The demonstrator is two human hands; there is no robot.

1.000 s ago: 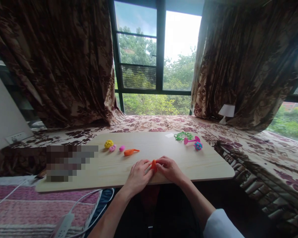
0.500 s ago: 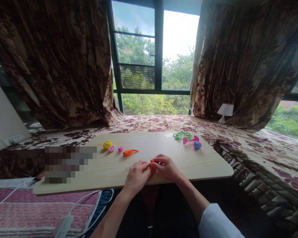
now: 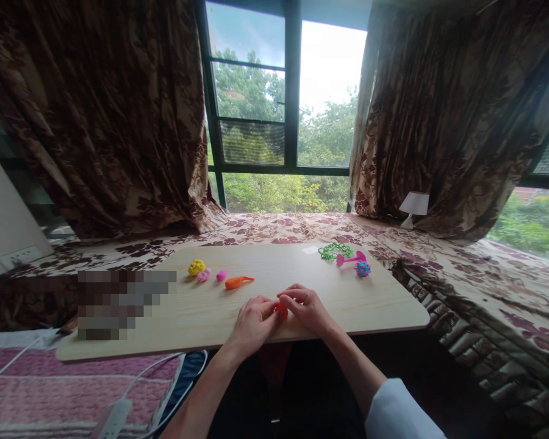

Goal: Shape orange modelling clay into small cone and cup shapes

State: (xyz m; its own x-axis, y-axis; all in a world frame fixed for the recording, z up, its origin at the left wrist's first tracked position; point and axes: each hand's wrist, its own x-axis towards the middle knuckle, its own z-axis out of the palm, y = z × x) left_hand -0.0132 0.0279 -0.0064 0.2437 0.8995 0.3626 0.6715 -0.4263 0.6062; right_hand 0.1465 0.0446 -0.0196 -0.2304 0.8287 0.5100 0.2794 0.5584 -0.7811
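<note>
Near the front edge of the table, my left hand (image 3: 254, 320) and my right hand (image 3: 307, 310) meet with fingertips pinched together. Between them is a small orange-red piece (image 3: 282, 311), held from both sides; fingers cover most of it, so its kind cannot be told. Just beyond my left hand lies an orange bulb-shaped object (image 3: 236, 283) with a thin tail pointing right. Farther left are a smooth pink egg-shaped piece (image 3: 221, 275), a pale pink lump (image 3: 204, 275) and a yellow lumpy piece (image 3: 196, 267).
At the table's (image 3: 329, 289) far right lie a tangle of green string (image 3: 333, 250), a magenta piece with flared ends (image 3: 350, 260) and a blue ball with pink knobs (image 3: 362, 269). A blurred-out patch (image 3: 123, 302) covers the left side. A power strip (image 3: 114, 421) sits lower left.
My fingers have shifted slightly around the orange-red piece, and more of its lower part shows between them. The view has moved a little; the things on the table lie as before.
</note>
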